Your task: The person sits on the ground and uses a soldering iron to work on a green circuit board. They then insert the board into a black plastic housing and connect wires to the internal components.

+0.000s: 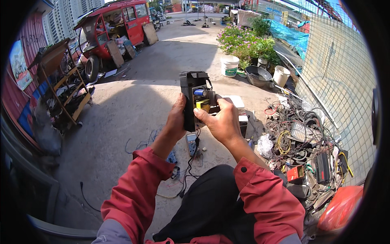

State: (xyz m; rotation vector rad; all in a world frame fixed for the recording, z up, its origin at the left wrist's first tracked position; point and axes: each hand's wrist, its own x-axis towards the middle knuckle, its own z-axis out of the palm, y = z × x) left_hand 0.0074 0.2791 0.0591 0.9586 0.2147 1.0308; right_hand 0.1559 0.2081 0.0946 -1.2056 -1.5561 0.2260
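I hold an opened black electronic device [188, 116] upright in both hands, with a blue cylindrical part and a yellow block exposed inside. My left hand [174, 120] grips its left side, thumb along the casing. My right hand [221, 124] holds its right side, thumb against the yellow block. Below it on the ground lie a grey-blue multimeter [191, 144], black cables and thin wires. A white-topped box [235, 101] is partly hidden behind my right hand. My knee in dark trousers sits beneath my forearms.
A tangled pile of cables and electrical parts [296, 138] lies right, beside a mesh fence [333, 93]. Ahead are white buckets [229, 66], a dark basin [257, 76] and flowering plants. A wooden shelf [71, 89] and red vehicle [122, 18] stand left on the concrete.
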